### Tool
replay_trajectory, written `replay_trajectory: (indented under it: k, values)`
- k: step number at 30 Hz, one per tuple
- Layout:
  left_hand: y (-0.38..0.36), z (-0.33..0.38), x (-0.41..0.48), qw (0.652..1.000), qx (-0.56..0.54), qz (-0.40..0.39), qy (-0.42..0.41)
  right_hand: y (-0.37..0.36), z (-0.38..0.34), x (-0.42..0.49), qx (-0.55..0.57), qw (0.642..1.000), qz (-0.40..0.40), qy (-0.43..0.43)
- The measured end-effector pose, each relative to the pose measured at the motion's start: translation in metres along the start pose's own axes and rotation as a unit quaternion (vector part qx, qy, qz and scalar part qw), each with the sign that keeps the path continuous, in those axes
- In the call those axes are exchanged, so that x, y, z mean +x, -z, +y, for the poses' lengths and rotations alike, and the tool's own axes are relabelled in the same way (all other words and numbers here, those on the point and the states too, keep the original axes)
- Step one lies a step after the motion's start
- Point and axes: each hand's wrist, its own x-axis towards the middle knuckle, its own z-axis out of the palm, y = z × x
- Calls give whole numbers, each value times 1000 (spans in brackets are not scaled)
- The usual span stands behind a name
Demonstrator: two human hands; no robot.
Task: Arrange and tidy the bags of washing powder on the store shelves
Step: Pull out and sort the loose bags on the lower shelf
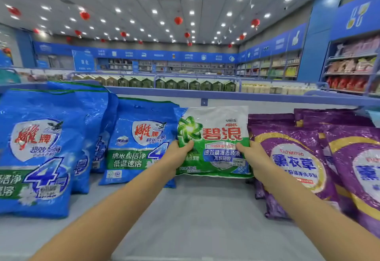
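Head view: green-and-white bag (216, 137) held upright at the back of the shelf (201, 209), between your hands.
Your left hand (178, 154) and right hand (254, 158) each pinch a side edge, thumb on the front. Its film looks slick and the powder will likely slump, so grip low at the sides. Blue bags (139, 143) touch its left edge; purple bags (292, 158) crowd its right, leaving little room.

Two bare forearms, uncovered along all of their visible length from the bottom edge of the view up to the wrists, slender and smooth, end in the bare left hand (179, 154) and the bare right hand (254, 159), each showing its thumb on top.
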Motion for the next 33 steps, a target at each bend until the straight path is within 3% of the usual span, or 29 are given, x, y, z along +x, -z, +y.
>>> replay_trajectory:
  k: [12, 19, 22, 25, 29, 33]
  values:
    - [-12, -10, 30, 996, -16, 24, 86, -33, 29, 26, -76, 991, 106, -37]
    - [-16, -11, 22, 997, -3, 59, 56, -28, 31, 28, -117, 988, 98, -5]
    - [-13, -5, 12, 998, 10, 44, 48, -27, 20, 15, -149, 982, 103, 45]
    - [-3, 7, -6, 998, -12, 6, 53, -20, 0, -8, -181, 966, 112, 149]
    - [29, 22, -57, 990, -126, -58, 27, -10, -30, -48, -107, 964, 84, 229]
    - [90, 25, -130, 983, -168, -46, -62, -18, -49, -101, -26, 956, 22, 290]
